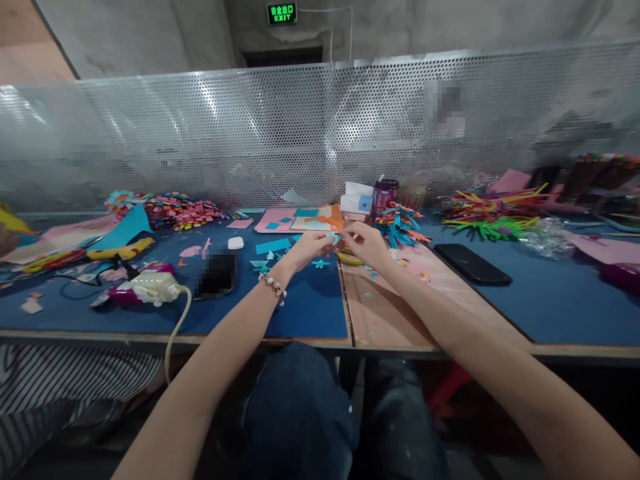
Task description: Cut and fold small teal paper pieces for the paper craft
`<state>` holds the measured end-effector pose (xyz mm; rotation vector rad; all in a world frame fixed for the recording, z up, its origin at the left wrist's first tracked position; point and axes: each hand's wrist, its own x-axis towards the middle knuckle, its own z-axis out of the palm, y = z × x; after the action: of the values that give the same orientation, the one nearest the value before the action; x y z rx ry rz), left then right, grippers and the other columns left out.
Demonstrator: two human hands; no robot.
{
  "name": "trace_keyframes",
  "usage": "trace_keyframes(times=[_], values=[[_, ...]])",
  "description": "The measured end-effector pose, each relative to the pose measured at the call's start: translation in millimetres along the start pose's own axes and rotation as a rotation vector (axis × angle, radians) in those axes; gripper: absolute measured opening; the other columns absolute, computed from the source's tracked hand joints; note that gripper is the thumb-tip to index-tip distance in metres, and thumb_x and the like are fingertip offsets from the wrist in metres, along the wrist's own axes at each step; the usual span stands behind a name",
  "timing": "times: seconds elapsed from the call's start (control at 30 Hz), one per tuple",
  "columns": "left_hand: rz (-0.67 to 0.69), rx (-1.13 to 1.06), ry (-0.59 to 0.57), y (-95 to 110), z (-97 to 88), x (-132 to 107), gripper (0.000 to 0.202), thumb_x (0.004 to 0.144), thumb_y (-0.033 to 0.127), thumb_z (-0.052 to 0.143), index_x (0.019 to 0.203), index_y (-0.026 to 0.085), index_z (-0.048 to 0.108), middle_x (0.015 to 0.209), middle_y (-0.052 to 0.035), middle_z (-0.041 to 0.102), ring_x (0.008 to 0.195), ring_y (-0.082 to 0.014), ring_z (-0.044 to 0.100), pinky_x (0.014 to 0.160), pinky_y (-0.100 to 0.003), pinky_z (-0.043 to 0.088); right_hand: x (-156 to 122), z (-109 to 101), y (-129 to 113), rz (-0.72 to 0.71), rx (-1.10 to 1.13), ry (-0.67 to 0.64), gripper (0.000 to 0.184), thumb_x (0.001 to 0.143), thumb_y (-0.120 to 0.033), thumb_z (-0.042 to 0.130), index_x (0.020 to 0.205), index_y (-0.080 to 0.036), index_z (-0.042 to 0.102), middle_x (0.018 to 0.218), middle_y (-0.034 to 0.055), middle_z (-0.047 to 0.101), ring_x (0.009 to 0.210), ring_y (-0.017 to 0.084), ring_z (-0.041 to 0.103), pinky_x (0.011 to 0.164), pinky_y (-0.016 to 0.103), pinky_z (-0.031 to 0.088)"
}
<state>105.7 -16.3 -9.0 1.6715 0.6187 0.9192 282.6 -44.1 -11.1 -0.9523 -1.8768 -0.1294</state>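
Note:
My left hand and my right hand meet above the table's middle, fingers pinched together. Between them is a small light-blue piece of paper, partly covered by my fingers. A beaded bracelet circles my left wrist. Left of my left hand lie blue paper pieces and small cut scraps. Behind my hands, pink and orange paper sheets are stacked with blue pieces on them. Beside my right hand sits a bunch of blue and orange paper strips. Something yellow shows just under my hands.
A tissue box and a purple cup stand at the back. Phones lie on both sides. A power strip with a cable, yellow-handled scissors and paper piles occupy the left. A perforated metal screen borders the table.

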Motion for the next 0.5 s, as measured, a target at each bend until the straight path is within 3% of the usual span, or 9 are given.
trace_keyframes(times=[0.1,0.2,0.37,0.5], values=[[0.026,0.083,-0.015,-2,-1.1,1,0.027,0.077,0.036,0.058,0.087,0.011,0.063,0.084,-0.007,0.065,0.072,-0.0127,0.06,0.059,-0.022,0.041,1,-4,-8,0.216,0.186,-0.06,0.026,0.082,-0.037,0.05,0.079,-0.016,0.065,0.078,0.0048,0.066,0.068,0.014,0.058,0.063,0.026,0.046],[0.046,0.124,-0.009,-6,-3.7,3,0.03,0.077,0.039,0.058,0.085,0.01,0.062,0.082,-0.0073,0.064,0.068,-0.0109,0.057,0.058,-0.022,0.04,2,-7,-12,0.343,0.318,-0.104,0.028,0.077,-0.041,0.056,0.079,-0.014,0.065,0.075,0.0033,0.065,0.064,0.013,0.056,0.061,0.025,0.045],[0.07,0.105,0.03,-9,-6.9,6,0.028,0.075,0.038,0.061,0.083,0.011,0.058,0.08,-0.0063,0.064,0.064,-0.0093,0.055,0.059,-0.022,0.04,3,-6,-12,0.493,0.466,-0.147,0.032,0.074,-0.045,0.058,0.078,-0.014,0.064,0.068,0.0013,0.061,0.059,0.011,0.051,0.056,0.024,0.042],[0.083,0.131,0.011,-8,-4.5,4,0.026,0.075,0.037,0.061,0.082,0.012,0.058,0.076,-0.0045,0.063,0.062,-0.0091,0.054,0.058,-0.022,0.04,1,-2,-6,0.509,0.498,-0.179,0.035,0.073,-0.048,0.06,0.08,-0.014,0.064,0.069,0.0018,0.061,0.059,0.01,0.051,0.055,0.023,0.041]])
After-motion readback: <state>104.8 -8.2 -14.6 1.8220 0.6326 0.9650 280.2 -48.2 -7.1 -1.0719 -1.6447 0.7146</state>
